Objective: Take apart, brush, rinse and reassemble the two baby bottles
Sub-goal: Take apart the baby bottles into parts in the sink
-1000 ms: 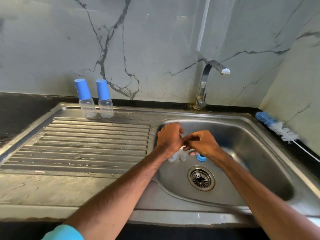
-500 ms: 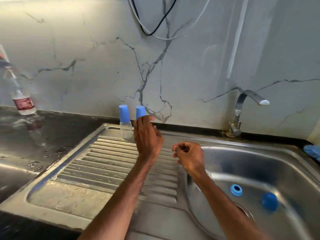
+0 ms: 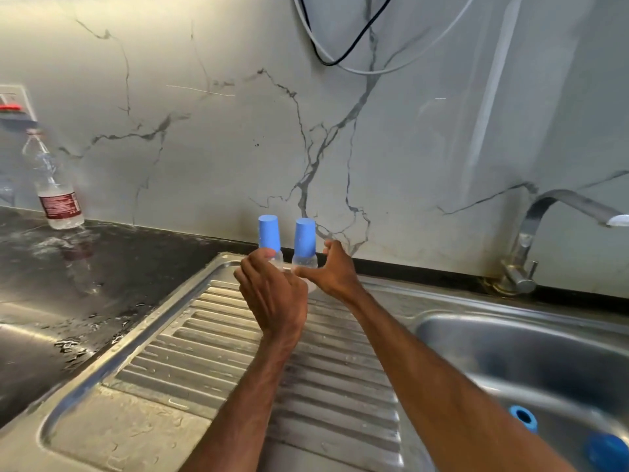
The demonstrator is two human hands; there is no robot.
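Standing assembled, two small clear blue-capped plastic bottles suggest cleaning is undone; left hand grip unclear, right hand spread

All you get of yourself in this shot is two arms and two hands. Your left hand and right hand are both bare. Same goes for your left forearm and right forearm, uncovered from the wrist right down to the bottom edge. Veins and tendons stand out along the left forearm and across the back of that hand. Your fingers look slim, nails too small to make out.
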